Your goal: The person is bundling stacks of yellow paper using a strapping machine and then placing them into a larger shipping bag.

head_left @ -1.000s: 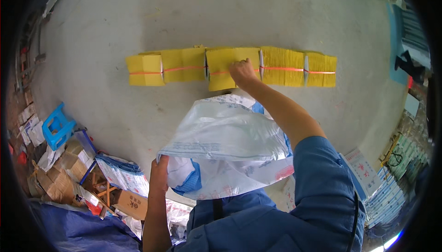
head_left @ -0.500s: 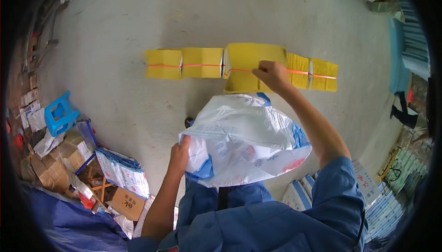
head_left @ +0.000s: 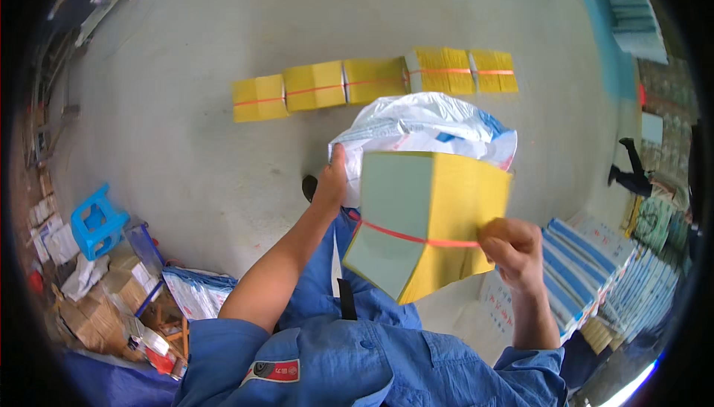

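My right hand (head_left: 513, 252) is closed around the red strap of a yellow bundle (head_left: 465, 202), which hangs tilted in front of my body. One face of that bundle is pale grey-green, the others yellow. My left hand (head_left: 332, 178) pinches the rim of a white plastic bag (head_left: 413, 119) with blue patches, just beyond the bundle. The bag's lower part is hidden behind the bundle. Farther off, a row of yellow bundles (head_left: 315, 86), bound with red straps, lies on the floor.
At left stands a blue plastic stool (head_left: 99, 221) beside cardboard boxes (head_left: 93, 318) and scraps. A folded white-and-blue sack (head_left: 195, 292) lies near my left arm. Blue-and-white striped stacks (head_left: 576, 266) sit at right. Grey floor (head_left: 186, 43) surrounds the row.
My right hand has lifted a yellow bundle from the row and brought it toward me, over the near side of the bag. My left hand still holds the bag, which has shifted forward.
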A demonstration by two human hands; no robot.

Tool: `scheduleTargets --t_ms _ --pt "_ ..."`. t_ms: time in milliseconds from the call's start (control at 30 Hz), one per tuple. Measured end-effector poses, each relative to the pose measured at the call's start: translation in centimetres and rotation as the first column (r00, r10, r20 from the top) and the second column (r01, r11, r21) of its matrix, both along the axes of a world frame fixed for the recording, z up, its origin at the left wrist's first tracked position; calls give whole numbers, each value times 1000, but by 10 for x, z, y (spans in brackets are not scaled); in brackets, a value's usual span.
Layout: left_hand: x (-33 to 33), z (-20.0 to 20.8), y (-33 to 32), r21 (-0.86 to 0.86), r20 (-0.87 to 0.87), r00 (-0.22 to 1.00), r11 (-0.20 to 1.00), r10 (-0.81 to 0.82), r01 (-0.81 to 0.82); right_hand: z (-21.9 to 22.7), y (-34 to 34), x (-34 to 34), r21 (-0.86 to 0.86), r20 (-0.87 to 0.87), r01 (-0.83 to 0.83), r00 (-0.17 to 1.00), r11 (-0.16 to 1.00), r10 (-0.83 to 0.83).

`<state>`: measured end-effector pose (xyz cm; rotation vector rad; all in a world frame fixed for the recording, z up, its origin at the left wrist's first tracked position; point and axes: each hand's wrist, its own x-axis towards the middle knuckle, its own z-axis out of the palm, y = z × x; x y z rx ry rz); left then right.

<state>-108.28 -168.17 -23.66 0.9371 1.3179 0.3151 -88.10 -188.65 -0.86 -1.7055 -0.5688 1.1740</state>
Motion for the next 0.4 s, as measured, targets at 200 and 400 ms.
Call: scheduleTargets --t_ms 200,400 --pt "-42 -2 -43 198 -93 966 946 -242 256 -115 -14 -15 -270 -283 94 943 958 -173" --pt "-92 -19 -99 315 -351 786 727 -508 611 -184 -43 -49 -256 329 63 944 965 26"
